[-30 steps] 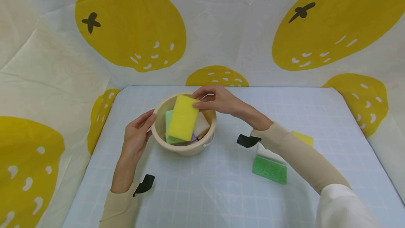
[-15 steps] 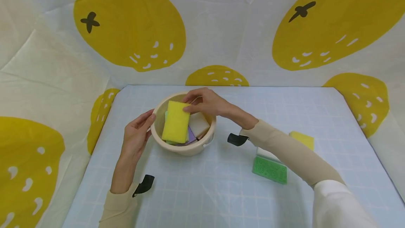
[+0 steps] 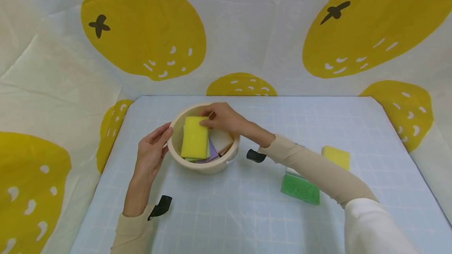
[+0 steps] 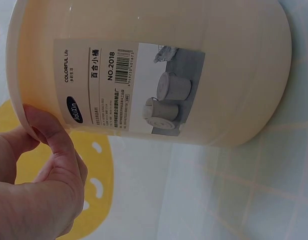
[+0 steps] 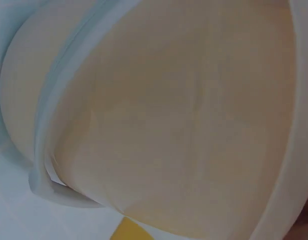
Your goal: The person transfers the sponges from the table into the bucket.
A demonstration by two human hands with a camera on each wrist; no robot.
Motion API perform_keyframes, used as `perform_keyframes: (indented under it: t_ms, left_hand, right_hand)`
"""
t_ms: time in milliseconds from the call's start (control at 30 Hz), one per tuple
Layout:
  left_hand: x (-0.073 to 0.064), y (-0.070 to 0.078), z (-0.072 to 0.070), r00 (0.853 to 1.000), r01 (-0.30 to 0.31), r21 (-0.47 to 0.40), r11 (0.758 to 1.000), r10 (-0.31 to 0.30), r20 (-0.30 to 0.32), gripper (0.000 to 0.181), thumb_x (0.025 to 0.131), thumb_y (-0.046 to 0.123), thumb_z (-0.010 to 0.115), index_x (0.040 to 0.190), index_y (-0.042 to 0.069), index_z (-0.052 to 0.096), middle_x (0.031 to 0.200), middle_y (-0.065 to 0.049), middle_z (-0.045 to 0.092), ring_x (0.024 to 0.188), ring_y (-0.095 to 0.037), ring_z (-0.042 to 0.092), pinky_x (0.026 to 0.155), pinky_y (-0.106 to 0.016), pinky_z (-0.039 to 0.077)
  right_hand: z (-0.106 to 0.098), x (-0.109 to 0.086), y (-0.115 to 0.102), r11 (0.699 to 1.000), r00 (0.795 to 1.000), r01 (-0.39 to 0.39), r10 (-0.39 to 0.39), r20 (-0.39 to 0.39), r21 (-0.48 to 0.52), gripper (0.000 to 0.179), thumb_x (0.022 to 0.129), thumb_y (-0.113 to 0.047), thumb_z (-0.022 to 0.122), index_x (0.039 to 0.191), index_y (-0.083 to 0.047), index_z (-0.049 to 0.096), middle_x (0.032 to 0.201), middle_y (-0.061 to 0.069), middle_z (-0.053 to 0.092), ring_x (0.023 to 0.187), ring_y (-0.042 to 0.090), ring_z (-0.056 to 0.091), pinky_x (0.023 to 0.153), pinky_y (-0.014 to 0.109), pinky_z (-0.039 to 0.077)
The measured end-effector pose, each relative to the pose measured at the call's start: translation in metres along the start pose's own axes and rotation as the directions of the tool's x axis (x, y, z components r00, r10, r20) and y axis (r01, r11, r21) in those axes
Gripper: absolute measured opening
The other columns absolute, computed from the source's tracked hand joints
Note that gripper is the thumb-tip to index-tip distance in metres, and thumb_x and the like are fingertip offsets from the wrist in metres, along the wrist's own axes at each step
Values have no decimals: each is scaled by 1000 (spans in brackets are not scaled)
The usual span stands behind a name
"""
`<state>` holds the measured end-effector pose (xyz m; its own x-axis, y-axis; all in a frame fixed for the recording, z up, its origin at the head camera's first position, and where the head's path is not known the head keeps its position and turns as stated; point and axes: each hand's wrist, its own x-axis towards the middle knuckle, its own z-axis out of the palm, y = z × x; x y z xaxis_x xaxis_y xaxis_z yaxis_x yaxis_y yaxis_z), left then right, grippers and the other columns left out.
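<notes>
A person's left hand (image 3: pixel 152 151) pinches the rim of a cream bucket (image 3: pixel 205 168) on a gridded bench (image 3: pixel 243 214) while the right hand (image 3: pixel 226 120) grips the upper corner of a yellow sponge (image 3: pixel 195 138) inside it, beside a purple piece (image 3: pixel 213 153) and a white block (image 3: pixel 220 140). A green sponge (image 3: pixel 300 189) and second yellow sponge (image 3: pixel 335 156) lie to the right, near the beige sleeve (image 3: pixel 310 167).

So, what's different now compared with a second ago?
The right hand has moved left and lower, taking the yellow sponge deeper into the bucket and uncovering more of the purple piece. It still pinches the sponge. The left hand keeps hold of the bucket, and the green sponge on the table lies where it was.
</notes>
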<state>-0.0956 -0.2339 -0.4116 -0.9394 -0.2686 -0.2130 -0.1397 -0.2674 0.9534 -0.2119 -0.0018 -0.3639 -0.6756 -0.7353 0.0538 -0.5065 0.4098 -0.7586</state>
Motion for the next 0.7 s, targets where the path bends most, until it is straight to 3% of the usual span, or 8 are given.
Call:
perform_keyframes:
  t_ms: [233, 433, 700]
  left_hand:
    - [-1, 0, 2, 1000, 13, 18, 1000, -13, -7, 61, 90, 28, 81, 141, 3, 61, 131, -2, 66, 117, -11, 65, 94, -23, 55]
    - [-1, 1, 2, 1000, 18, 14, 1000, -18, -14, 61, 89, 28, 82, 141, 3, 61, 130, -1, 67, 116, -11, 65, 93, -23, 56]
    - [-1, 1, 3, 1000, 22, -3, 1000, -22, -14, 61, 89, 26, 82, 141, 2, 60, 128, 0, 68, 114, -10, 66, 93, -22, 56]
  right_hand:
    - [-1, -8, -3, 999, 1000, 22, -22, 12, -45, 29, 101, -14, 70, 127, -3, 70, 116, 9, 72, 103, 20, 68, 88, 24, 57]
    - [-10, -19, -6, 999, 1000, 16, -15, 11, -43, 35, 101, -14, 69, 131, 2, 65, 128, 14, 68, 115, 26, 65, 98, 32, 56]
    - [-18, -33, -4, 999, 998, 40, -40, -48, -17, 31, 100, -13, 70, 126, 2, 66, 120, 13, 69, 107, 22, 64, 93, 28, 57]
